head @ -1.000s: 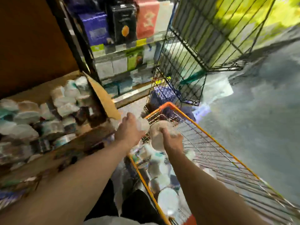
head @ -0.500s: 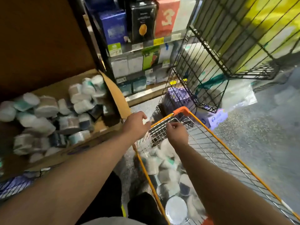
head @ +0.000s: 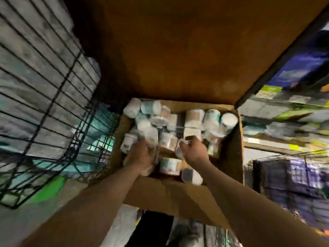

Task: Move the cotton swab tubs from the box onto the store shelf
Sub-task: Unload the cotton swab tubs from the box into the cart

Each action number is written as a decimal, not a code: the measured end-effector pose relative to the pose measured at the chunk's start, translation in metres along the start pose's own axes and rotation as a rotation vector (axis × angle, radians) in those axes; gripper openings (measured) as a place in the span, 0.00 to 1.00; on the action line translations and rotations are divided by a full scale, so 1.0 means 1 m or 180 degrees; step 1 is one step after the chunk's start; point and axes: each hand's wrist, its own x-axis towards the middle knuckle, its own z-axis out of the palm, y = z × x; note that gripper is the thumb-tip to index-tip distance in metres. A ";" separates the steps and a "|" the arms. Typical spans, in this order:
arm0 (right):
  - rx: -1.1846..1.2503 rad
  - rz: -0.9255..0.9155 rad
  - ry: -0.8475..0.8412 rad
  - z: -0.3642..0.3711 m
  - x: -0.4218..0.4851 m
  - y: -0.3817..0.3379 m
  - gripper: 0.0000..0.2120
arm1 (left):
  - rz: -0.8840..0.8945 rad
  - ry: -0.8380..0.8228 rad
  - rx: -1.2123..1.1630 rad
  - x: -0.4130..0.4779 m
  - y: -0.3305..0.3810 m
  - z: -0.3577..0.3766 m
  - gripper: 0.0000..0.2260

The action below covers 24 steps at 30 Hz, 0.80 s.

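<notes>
The right hand (head: 195,152) reaches down into the box, its fingers curled round a clear tub (head: 179,148) that shows just past its knuckles. Motion blur hides which way that tub's long axis runs. The left hand (head: 140,155) is beside it, apart from it and also inside the box, with its fingers stretched onto the pile. It is too smeared to tell whether they grip anything or only touch.

Between the two wrists sits one tub (head: 170,165), roughly upright, with its printed band facing the camera. Just on the near side of the right wrist a second tub (head: 191,175) lies on its side, its long axis running slantwise and one round end turned toward the left arm.

Beyond both hands the rest of the cotton swab tubs (head: 153,114) are heaped loosely, tipped every way. Furthest from the right hand, three stand side by side along the far wall, and the outermost one (head: 228,121) shows its round end to the camera.

All of these sit in an open cardboard box (head: 178,196), whose near flap folds down under the forearms. Past the box rises a plain brown panel (head: 178,50). Out beyond the left hand hangs a black wire basket (head: 44,104), and out beyond the right hand are blurred stocked shelves (head: 284,107).
</notes>
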 end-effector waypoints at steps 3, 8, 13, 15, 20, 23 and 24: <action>-0.0562 -0.0170 -0.0496 0.047 0.044 -0.029 0.29 | -0.0327 0.0095 0.0067 0.035 -0.045 -0.008 0.22; -0.0906 -0.0425 -0.0632 0.115 0.105 -0.066 0.43 | -0.0669 0.0006 0.0097 0.096 -0.096 0.017 0.36; -0.1065 -0.0315 -0.0694 0.148 0.133 -0.066 0.49 | -0.0627 0.0049 0.0563 0.118 -0.087 0.020 0.36; -0.0958 -0.0306 -0.0632 0.153 0.133 -0.056 0.44 | -0.0711 0.0036 0.0439 0.124 -0.088 0.028 0.37; -0.0513 0.0140 -0.0376 0.141 0.125 -0.040 0.39 | -0.0939 0.0096 -0.0194 0.120 -0.085 0.038 0.36; -0.0393 0.0308 -0.0297 0.123 0.112 -0.033 0.37 | -0.0960 0.0141 -0.0373 0.110 -0.080 0.029 0.38; -0.0378 0.0328 -0.0253 0.115 0.106 -0.032 0.37 | -0.0932 0.0149 -0.0391 0.107 -0.077 0.026 0.39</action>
